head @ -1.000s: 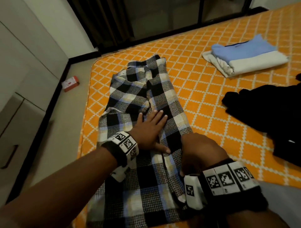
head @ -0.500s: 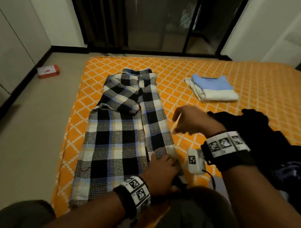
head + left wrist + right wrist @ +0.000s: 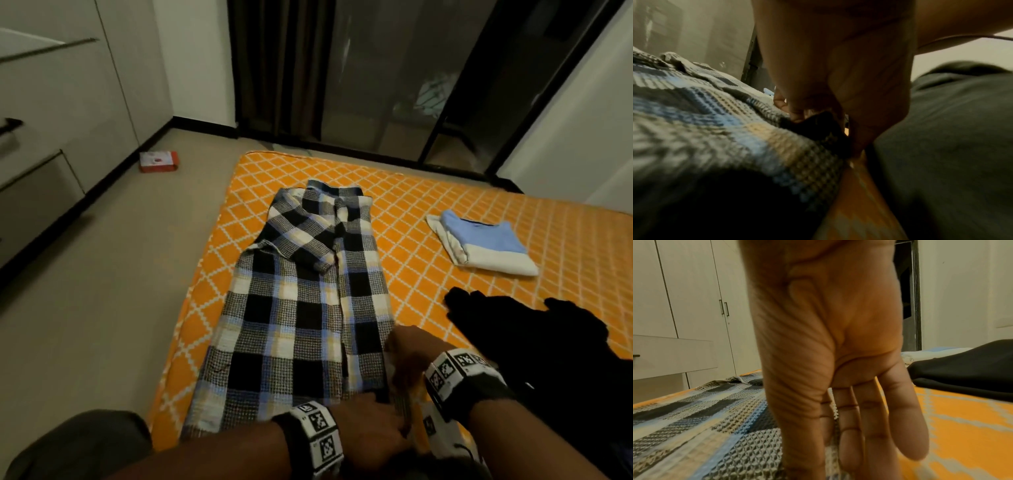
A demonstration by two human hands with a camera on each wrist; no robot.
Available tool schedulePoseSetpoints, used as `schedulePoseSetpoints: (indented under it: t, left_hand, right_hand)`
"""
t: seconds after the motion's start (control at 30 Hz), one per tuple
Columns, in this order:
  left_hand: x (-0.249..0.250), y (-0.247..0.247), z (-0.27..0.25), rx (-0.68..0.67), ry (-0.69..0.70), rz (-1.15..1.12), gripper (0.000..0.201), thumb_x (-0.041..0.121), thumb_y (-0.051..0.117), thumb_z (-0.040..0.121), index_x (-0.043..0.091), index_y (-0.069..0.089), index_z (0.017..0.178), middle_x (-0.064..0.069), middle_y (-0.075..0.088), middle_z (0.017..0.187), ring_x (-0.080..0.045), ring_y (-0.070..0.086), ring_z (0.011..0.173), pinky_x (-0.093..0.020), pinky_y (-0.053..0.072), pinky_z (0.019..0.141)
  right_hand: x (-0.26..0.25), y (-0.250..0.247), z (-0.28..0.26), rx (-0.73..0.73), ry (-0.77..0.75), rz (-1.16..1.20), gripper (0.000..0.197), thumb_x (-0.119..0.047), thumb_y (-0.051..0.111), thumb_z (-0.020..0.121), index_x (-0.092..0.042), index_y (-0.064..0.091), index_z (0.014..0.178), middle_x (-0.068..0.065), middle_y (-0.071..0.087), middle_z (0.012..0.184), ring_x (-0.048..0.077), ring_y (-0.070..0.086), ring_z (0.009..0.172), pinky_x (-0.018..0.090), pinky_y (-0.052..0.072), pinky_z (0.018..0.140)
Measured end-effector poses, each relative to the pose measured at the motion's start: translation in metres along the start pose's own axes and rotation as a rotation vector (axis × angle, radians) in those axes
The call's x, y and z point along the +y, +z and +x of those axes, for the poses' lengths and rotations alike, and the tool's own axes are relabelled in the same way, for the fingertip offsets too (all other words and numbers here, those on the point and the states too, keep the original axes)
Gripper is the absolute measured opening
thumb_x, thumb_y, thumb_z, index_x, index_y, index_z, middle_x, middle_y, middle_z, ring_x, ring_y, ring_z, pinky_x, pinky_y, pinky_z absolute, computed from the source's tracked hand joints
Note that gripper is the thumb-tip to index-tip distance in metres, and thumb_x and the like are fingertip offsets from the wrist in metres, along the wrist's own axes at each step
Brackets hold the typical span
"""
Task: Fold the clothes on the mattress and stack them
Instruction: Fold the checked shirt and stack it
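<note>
A black, white and blue checked shirt [image 3: 301, 308] lies lengthwise on the orange mattress [image 3: 428, 274], its sides and a sleeve folded in. My left hand [image 3: 373, 431] is at the near hem, and in the left wrist view its fingers [image 3: 797, 112] pinch a dark bit of the checked shirt [image 3: 735, 129]. At the shirt's near right edge, my right hand [image 3: 407, 356] has its thumb on top and straight fingers [image 3: 869, 426] at the edge, the fabric [image 3: 705, 418] between them.
A folded blue and white stack [image 3: 479, 246] lies on the mattress at the far right. A loose black garment [image 3: 548, 342] is heaped just right of my right hand. The floor, a red box [image 3: 158, 161] and cupboards [image 3: 51, 137] lie to the left.
My right hand has dropped from above the mattress onto the shirt's near right edge. The left hand stays at the near hem. The head view has tilted up.
</note>
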State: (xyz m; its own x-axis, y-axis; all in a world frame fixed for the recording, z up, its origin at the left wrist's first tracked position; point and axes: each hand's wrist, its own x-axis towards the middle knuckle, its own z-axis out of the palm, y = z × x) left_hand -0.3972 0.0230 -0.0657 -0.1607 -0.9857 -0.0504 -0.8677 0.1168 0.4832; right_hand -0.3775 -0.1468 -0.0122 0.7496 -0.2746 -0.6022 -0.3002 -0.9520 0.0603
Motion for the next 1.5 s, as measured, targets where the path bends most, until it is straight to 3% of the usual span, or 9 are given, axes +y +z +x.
schedulePoseSetpoints:
  t: [0.17, 0.4, 0.5, 0.67, 0.83, 0.9, 1.13, 1.37, 1.5]
  left_hand:
    - [-0.009, -0.062, -0.016, -0.193, -0.119, -0.420, 0.027, 0.003, 0.065, 0.097, -0.004, 0.070, 0.123, -0.021, 0.071, 0.113, -0.032, 0.066, 0.091, -0.027, 0.050, 0.074]
    - [-0.119, -0.161, -0.158, 0.416, -0.981, -0.149, 0.019, 0.006, 0.074, 0.086, 0.012, 0.079, 0.103, -0.003, 0.074, 0.104, -0.023, 0.070, 0.104, -0.028, 0.048, 0.079]
    - [-0.155, -0.160, -0.212, 0.522, -1.210, -0.316, 0.029, 0.020, 0.086, 0.083, 0.006, 0.077, 0.107, -0.009, 0.073, 0.096, -0.020, 0.069, 0.086, -0.023, 0.049, 0.063]
    - [-0.201, -0.141, -0.213, 0.751, -1.224, -0.993, 0.037, 0.039, 0.077, 0.092, 0.010, 0.054, 0.084, -0.008, 0.054, 0.085, -0.020, 0.054, 0.068, -0.032, 0.044, 0.057]
    - [-0.239, -0.124, -0.188, 0.833, -1.215, -0.749, 0.057, 0.040, 0.078, 0.090, 0.020, 0.029, 0.066, -0.001, 0.026, 0.060, -0.020, 0.031, 0.047, -0.030, 0.032, 0.051]
    - [-0.251, -0.117, -0.183, 0.854, -1.224, -0.627, 0.054, 0.043, 0.078, 0.088, 0.022, 0.033, 0.068, -0.002, 0.031, 0.065, -0.020, 0.038, 0.057, -0.034, 0.038, 0.057]
    - [-0.266, -0.102, -0.179, 0.857, -1.253, -0.294, 0.053, 0.050, 0.079, 0.085, 0.014, 0.064, 0.121, -0.006, 0.067, 0.113, -0.029, 0.065, 0.105, -0.041, 0.055, 0.088]
    - [-0.299, -0.147, -0.155, 0.738, -1.240, -0.363, 0.068, 0.057, 0.072, 0.090, 0.020, 0.044, 0.039, -0.003, 0.036, 0.042, -0.024, 0.038, 0.045, -0.033, 0.032, 0.063]
    - [-0.313, -0.187, -0.127, 0.553, -1.369, -0.380, 0.042, 0.041, 0.084, 0.070, 0.012, 0.059, 0.051, -0.009, 0.053, 0.053, -0.025, 0.048, 0.053, -0.034, 0.037, 0.057]
  right_hand:
    - [-0.013, -0.020, 0.007, -0.076, -0.055, -0.028, 0.027, -0.026, 0.090, 0.067, -0.021, 0.066, 0.078, -0.006, 0.070, 0.070, 0.022, 0.074, 0.081, 0.040, 0.064, 0.076]
    - [-0.110, -0.039, 0.004, 0.350, -0.221, 0.107, 0.044, -0.057, 0.080, 0.083, -0.019, 0.058, 0.081, 0.002, 0.061, 0.081, 0.024, 0.064, 0.078, 0.036, 0.054, 0.065]
    - [-0.176, -0.008, -0.012, 0.237, -0.378, 0.295, 0.048, -0.061, 0.081, 0.080, -0.015, 0.065, 0.082, 0.004, 0.066, 0.083, 0.022, 0.065, 0.078, 0.038, 0.056, 0.064]
    - [-0.238, 0.039, -0.021, 0.242, -0.443, 0.310, 0.065, -0.082, 0.071, 0.073, -0.024, 0.042, 0.063, -0.003, 0.048, 0.064, 0.016, 0.053, 0.060, 0.029, 0.031, 0.047]
    - [-0.254, 0.057, -0.015, 0.333, -0.434, 0.231, 0.087, -0.086, 0.026, 0.073, -0.015, 0.068, 0.101, 0.011, 0.069, 0.101, 0.035, 0.068, 0.095, 0.036, 0.048, 0.068]
    - [-0.255, 0.057, -0.013, 0.346, -0.452, 0.221, 0.058, -0.059, 0.037, 0.092, -0.012, 0.068, 0.106, 0.014, 0.069, 0.104, 0.039, 0.068, 0.098, 0.033, 0.033, 0.056]
    - [-0.211, 0.029, -0.015, 0.062, -0.389, 0.612, 0.037, -0.045, 0.072, 0.077, -0.011, 0.058, 0.070, 0.003, 0.055, 0.068, 0.025, 0.061, 0.068, 0.029, 0.035, 0.048]
    - [-0.160, 0.036, -0.010, -0.087, -0.371, 0.709, 0.037, -0.030, 0.075, 0.084, -0.019, 0.049, 0.060, -0.001, 0.039, 0.062, 0.011, 0.042, 0.061, 0.027, 0.039, 0.059]
    - [-0.129, 0.025, 0.001, -0.128, -0.313, 0.606, 0.037, -0.028, 0.077, 0.083, -0.009, 0.048, 0.071, 0.004, 0.040, 0.073, 0.022, 0.049, 0.071, 0.033, 0.037, 0.065]
